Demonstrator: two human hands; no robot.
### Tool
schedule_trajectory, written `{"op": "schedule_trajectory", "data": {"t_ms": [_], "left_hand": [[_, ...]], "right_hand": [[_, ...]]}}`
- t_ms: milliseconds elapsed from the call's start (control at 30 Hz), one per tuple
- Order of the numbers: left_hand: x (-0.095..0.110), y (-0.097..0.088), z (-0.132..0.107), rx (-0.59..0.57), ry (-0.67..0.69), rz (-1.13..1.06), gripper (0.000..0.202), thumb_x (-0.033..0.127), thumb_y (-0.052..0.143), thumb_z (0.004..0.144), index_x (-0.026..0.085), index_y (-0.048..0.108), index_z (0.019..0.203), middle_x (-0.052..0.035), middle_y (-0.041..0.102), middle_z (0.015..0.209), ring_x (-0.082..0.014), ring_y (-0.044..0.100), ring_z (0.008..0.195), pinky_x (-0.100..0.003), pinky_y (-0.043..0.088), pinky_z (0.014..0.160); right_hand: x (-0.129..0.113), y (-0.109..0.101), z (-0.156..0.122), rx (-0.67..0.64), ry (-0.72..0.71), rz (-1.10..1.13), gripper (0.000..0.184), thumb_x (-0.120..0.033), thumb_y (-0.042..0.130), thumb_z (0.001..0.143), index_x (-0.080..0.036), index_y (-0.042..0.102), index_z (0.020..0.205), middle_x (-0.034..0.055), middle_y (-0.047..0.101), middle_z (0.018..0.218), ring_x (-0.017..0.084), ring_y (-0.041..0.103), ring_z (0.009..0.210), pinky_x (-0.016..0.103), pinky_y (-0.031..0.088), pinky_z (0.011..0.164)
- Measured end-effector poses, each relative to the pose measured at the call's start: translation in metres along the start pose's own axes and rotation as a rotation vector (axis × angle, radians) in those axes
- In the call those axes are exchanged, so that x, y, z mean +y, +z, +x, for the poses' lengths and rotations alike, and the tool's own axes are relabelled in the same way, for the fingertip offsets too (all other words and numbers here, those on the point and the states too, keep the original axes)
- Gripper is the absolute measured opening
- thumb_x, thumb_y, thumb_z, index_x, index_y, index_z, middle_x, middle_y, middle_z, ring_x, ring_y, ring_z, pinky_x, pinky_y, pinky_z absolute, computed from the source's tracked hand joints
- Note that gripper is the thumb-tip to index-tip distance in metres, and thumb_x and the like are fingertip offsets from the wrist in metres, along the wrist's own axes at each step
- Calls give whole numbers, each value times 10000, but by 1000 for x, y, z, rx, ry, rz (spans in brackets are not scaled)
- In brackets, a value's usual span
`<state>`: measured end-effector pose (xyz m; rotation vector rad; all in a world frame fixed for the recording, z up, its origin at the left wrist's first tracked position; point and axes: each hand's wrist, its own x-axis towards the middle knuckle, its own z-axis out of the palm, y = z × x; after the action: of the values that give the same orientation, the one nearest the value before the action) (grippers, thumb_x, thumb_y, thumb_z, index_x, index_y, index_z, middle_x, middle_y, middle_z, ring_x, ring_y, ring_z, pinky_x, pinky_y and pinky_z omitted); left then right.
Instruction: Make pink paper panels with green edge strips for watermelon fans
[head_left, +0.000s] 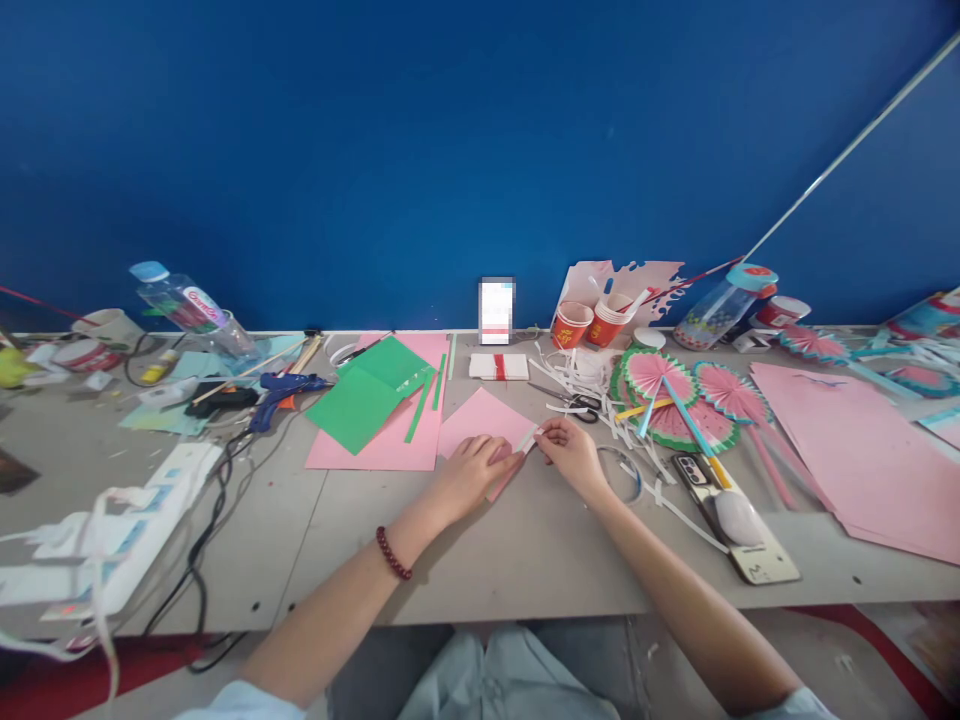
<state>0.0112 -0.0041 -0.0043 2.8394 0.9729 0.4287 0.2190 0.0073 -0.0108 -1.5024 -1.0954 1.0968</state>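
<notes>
A square of pink paper (480, 415) lies turned like a diamond on the table in front of me. My left hand (476, 468) rests on its lower part, fingers stretched out and pressing it down. Along the paper's right edge runs a pale strip of tape (529, 438). At the right corner my right hand (568, 450) pinches the end of this strip between thumb and fingertips. Part of the paper is hidden under my left hand. A roll of tape (636, 470) lies just right of my right wrist.
Green paper (367, 395) lies over a larger pink sheet (412, 440) at left. A blue glue gun (281, 400) and a power strip (150, 530) are further left. Scissors (583, 407), paper fans (675, 390), a phone (739, 520) and pink sheets (862, 450) lie at right.
</notes>
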Motion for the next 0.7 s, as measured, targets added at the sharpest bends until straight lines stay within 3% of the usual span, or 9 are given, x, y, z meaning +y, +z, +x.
{"op": "schedule_trajectory", "data": {"t_ms": [700], "left_hand": [[1,0,1,-15,-22,22,514,35,498,822,258,505,1285,-97,516,1240,-247,454,1159,-405,422,941]], "right_hand": [[5,1,4,10,-56,-103,222,-386,667,608,-216,564,707,11,587,619,148,523,521,223,405,353]]}}
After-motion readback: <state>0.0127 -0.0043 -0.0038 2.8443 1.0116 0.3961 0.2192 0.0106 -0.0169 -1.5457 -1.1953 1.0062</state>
